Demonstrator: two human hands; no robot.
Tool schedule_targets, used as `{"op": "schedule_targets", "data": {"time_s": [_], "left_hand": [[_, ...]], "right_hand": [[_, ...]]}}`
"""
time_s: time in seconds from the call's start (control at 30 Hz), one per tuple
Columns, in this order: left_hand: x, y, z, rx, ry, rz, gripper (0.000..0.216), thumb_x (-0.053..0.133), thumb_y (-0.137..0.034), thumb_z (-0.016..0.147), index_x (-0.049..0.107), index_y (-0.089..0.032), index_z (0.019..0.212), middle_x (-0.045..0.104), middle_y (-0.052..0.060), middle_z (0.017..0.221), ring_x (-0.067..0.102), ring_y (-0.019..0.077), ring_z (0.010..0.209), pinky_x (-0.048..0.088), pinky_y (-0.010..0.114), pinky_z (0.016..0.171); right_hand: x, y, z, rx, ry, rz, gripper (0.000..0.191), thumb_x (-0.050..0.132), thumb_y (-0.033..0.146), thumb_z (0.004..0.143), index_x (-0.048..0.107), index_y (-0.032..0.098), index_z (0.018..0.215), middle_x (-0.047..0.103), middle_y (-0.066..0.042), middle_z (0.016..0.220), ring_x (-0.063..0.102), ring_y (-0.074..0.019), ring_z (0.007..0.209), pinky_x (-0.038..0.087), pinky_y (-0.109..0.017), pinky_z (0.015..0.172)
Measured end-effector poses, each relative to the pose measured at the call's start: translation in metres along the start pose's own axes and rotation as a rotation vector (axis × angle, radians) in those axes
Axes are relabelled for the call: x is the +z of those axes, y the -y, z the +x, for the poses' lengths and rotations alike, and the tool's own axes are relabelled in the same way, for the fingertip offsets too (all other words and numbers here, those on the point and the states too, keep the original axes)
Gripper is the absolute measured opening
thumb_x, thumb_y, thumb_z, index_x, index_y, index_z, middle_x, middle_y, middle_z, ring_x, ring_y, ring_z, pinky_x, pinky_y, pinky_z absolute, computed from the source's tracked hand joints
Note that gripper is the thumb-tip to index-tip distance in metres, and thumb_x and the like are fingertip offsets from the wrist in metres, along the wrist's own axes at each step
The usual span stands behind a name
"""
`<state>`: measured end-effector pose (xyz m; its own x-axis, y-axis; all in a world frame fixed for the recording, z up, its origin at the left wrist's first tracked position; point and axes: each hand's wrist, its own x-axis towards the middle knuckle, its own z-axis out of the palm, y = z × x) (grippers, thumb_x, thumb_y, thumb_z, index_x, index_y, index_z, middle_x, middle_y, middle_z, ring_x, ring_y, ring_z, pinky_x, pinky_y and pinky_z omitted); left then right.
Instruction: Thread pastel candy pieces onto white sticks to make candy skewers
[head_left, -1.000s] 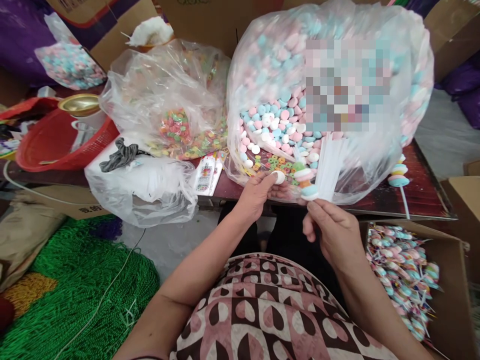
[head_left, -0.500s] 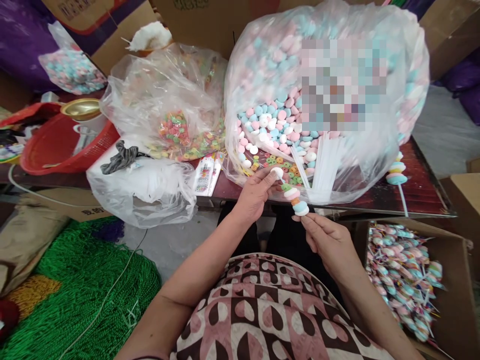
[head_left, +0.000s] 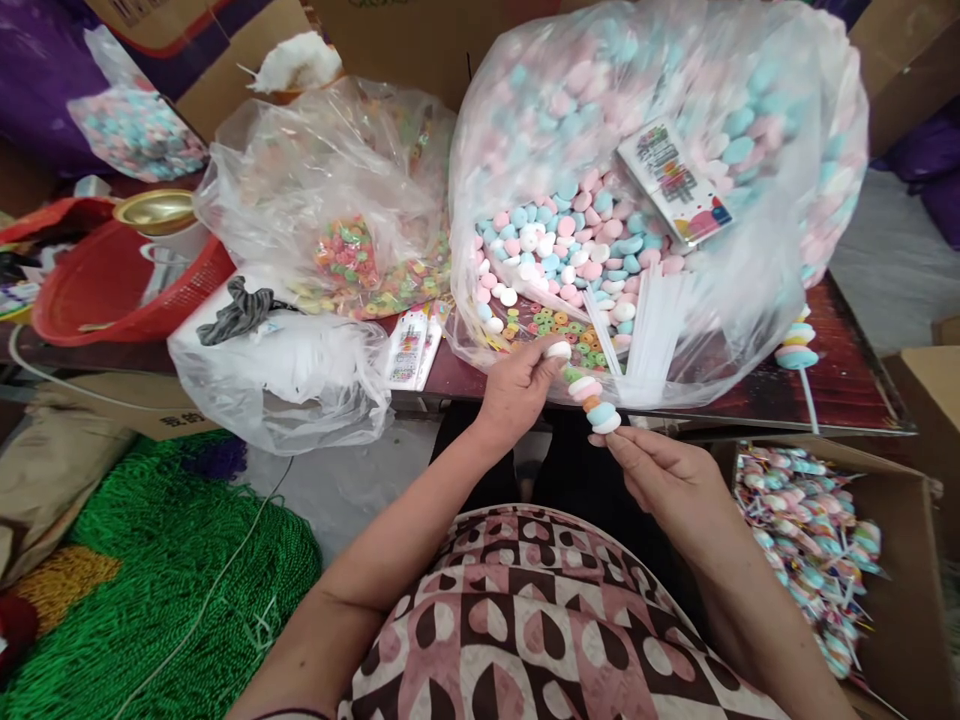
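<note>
My right hand (head_left: 664,470) pinches the lower end of a candy skewer (head_left: 592,400), held tilted at the table's front edge. Pink, white, blue, orange and green pieces are threaded on it. Between the thumb and fingers of my left hand (head_left: 517,395) is a white round candy (head_left: 557,350), right at the skewer's upper end; whether the stick has pierced it I cannot tell. Just beyond my hands, a big clear bag (head_left: 750,340) holds pink, blue and white candies (head_left: 585,235), small coloured rings (head_left: 566,325) and a bundle of white sticks (head_left: 654,335).
A finished-looking skewer (head_left: 797,355) juts over the table's right edge. Below it, a cardboard box (head_left: 900,570) holds many wrapped skewers. On the left are a bag of coloured rings (head_left: 349,250), a red basket (head_left: 97,290) and printed cards (head_left: 411,345). Green cords (head_left: 172,580) cover the floor.
My left hand and the white candy have shifted slightly right and down at the skewer's upper end. My right hand keeps its pinch, almost still.
</note>
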<state>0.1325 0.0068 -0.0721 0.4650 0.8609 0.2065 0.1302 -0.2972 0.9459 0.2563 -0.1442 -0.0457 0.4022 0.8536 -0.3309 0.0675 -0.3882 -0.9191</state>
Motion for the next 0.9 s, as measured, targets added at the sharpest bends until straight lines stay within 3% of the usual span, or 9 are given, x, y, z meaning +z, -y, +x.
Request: {"op": "schedule_targets", "data": {"time_s": [0.3, 0.5, 0.63, 0.77, 0.9], "left_hand": [[0.002, 0.002, 0.004, 0.169, 0.022, 0.174, 0.029, 0.050, -0.030, 0.095, 0.069, -0.020, 0.113, 0.073, 0.006, 0.112, 0.066, 0.0187, 0.105, 0.049, 0.031, 0.095], [0.002, 0.005, 0.003, 0.221, 0.058, 0.213, 0.033, 0.043, -0.030, 0.098, 0.068, -0.018, 0.116, 0.072, 0.008, 0.114, 0.067, 0.0178, 0.105, 0.051, 0.030, 0.094], [0.005, 0.006, 0.001, 0.204, 0.054, 0.162, 0.037, 0.040, -0.036, 0.098, 0.068, -0.018, 0.115, 0.072, 0.010, 0.113, 0.066, 0.0193, 0.108, 0.051, 0.033, 0.097], [0.005, 0.000, 0.001, 0.157, 0.065, 0.060, 0.039, 0.041, -0.040, 0.098, 0.068, -0.018, 0.113, 0.072, 0.009, 0.115, 0.066, 0.0196, 0.110, 0.050, 0.034, 0.099], [0.003, -0.015, 0.001, 0.098, 0.003, -0.137, 0.040, 0.048, -0.044, 0.095, 0.064, -0.020, 0.123, 0.065, 0.008, 0.128, 0.058, 0.0205, 0.124, 0.043, 0.035, 0.109]], "right_hand": [[0.013, 0.010, 0.004, 0.076, 0.038, 0.081, 0.046, 0.064, 0.055, 0.078, 0.075, 0.012, 0.090, 0.033, 0.007, 0.041, 0.027, -0.0071, 0.038, 0.014, -0.021, 0.039], [0.014, 0.002, 0.009, 0.060, 0.019, 0.160, 0.041, 0.065, 0.051, 0.079, 0.075, 0.013, 0.089, 0.037, 0.007, 0.041, 0.027, -0.0063, 0.037, 0.015, -0.021, 0.039], [0.023, -0.006, 0.014, 0.038, -0.036, 0.223, 0.039, 0.066, 0.050, 0.079, 0.075, 0.013, 0.088, 0.039, 0.006, 0.041, 0.028, -0.0061, 0.037, 0.014, -0.021, 0.039], [0.034, -0.009, 0.018, 0.036, -0.006, 0.256, 0.041, 0.066, 0.052, 0.079, 0.074, 0.012, 0.087, 0.036, 0.007, 0.041, 0.029, -0.0066, 0.038, 0.016, -0.021, 0.040], [0.030, -0.009, 0.021, -0.053, -0.055, 0.295, 0.036, 0.066, 0.049, 0.082, 0.075, 0.015, 0.091, 0.037, 0.007, 0.046, 0.031, -0.0063, 0.041, 0.017, -0.022, 0.042]]}}
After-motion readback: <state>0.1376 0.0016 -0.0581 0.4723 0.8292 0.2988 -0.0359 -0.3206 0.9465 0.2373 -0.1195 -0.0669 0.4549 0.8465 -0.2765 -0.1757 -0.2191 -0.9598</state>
